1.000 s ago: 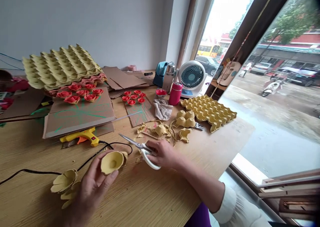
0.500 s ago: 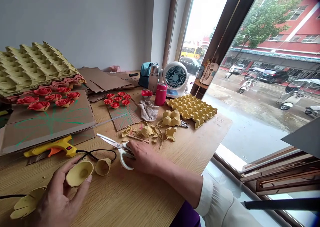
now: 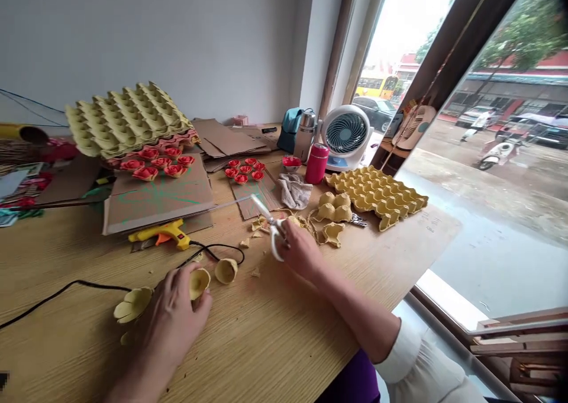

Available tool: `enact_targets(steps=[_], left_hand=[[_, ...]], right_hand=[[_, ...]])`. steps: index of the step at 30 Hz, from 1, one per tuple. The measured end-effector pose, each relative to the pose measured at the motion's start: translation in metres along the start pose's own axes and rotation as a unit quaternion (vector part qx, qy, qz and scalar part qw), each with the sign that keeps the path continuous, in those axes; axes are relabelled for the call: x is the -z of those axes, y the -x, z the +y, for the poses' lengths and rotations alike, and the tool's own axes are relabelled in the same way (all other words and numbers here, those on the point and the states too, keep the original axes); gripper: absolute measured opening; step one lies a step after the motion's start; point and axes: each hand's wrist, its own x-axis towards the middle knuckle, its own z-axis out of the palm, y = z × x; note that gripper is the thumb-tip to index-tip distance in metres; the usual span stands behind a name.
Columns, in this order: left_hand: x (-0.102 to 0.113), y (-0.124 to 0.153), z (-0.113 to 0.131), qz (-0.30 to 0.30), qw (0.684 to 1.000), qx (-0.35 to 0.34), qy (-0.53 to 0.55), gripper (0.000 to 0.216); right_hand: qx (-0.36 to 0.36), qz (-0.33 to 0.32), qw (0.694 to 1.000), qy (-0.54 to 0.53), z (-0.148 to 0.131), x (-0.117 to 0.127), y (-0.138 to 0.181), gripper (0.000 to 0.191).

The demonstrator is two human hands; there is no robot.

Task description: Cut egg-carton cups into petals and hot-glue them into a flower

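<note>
Egg-carton cup point(image 3: 199, 283) sits in the curled left hand point(image 3: 177, 307), above the tabletop point(image 3: 266, 326); just beyond is a loose cup point(image 3: 226, 271). Farther out, the right hand point(image 3: 306, 252) holds scissors point(image 3: 270, 219), apart from both. Trimming seems the step; a cut would call for bringing blades to rim. Faint writing near the egg tray point(image 3: 381, 196) is unreadable.

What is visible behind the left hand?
Behind the left hand, part of a petal-cut yellow cup and a sliver of another yellow piece show. A black cord appears on both sides. Whatever the hand covers cannot be seen.
</note>
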Motion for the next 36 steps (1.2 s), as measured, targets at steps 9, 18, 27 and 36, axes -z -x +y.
enact_targets(steps=[9, 18, 27, 36], left_hand=[[0.007, 0.001, 0.021, 0.055, 0.989, -0.117, -0.07, 0.036], [0.002, -0.003, 0.038, 0.019, 0.987, -0.136, -0.078, 0.009], [0.009, -0.002, 0.037, 0.04, 0.988, -0.149, -0.002, 0.014], [0.017, -0.003, 0.046, -0.11, 0.86, 0.118, 0.485, 0.017]], right_hand=[[-0.001, -0.005, 1.0, -0.019, -0.02, -0.004, 0.009, 0.018], [0.085, -0.054, 0.995, 0.003, -0.032, -0.021, 0.015, 0.019], [-0.011, 0.056, 0.996, 0.062, 0.001, 0.008, -0.001, 0.01], [-0.08, 0.09, 0.987, 0.105, 0.038, 0.023, -0.02, 0.023]])
